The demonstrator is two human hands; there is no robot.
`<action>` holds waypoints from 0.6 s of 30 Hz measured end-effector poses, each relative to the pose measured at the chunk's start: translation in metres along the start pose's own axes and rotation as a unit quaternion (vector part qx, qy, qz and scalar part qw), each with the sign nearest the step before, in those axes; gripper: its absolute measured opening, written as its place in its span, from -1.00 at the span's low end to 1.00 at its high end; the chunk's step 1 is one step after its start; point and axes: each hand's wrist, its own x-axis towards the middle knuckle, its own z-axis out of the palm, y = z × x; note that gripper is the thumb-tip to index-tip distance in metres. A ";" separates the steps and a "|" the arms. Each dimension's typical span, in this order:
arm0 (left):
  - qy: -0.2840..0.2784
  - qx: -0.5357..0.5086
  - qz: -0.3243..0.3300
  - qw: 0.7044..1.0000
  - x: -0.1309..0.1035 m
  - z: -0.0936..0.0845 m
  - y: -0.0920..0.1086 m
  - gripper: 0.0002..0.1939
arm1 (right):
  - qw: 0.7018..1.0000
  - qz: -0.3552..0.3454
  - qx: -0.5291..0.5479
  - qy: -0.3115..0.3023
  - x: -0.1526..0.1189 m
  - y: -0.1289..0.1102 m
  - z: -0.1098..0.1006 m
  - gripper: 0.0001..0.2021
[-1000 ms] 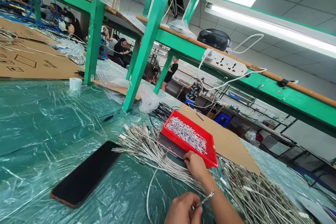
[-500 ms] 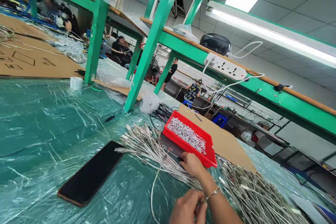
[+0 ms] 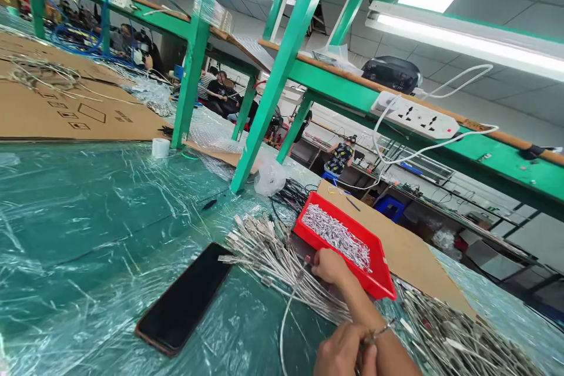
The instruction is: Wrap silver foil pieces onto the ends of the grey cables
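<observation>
My right hand (image 3: 331, 267) reaches forward beside the near edge of a red tray (image 3: 379, 283) filled with small silver metal parts. Its fingers are curled at the end of a single grey cable (image 3: 287, 305), which loops away from a bundle of grey cables with metal ends (image 3: 259, 247). My left hand (image 3: 343, 355) is at the bottom edge, pinched on a metal cable end just beside my right wrist, which wears a thin bracelet. A black phone (image 3: 185, 299) lies face up to the left of the bundle.
A second heap of cables (image 3: 449, 341) lies right of my arm. Plastic film covers the green table (image 3: 88, 217). Cardboard sheets (image 3: 53, 111), a tape roll (image 3: 160, 147), green rack posts (image 3: 282, 70) and a power strip (image 3: 414, 114) stand beyond. Other people work in the background.
The view has swung left, shifting everything rightward. My right hand has slid from the tray's near corner onto the cable end by the bundle. My left hand stays pinched at the bottom.
</observation>
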 end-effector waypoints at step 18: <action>0.016 -0.163 -0.245 0.956 0.038 -0.027 -0.009 -0.75 | 0.973 0.108 0.181 -0.090 -0.186 0.098 -0.043 -0.82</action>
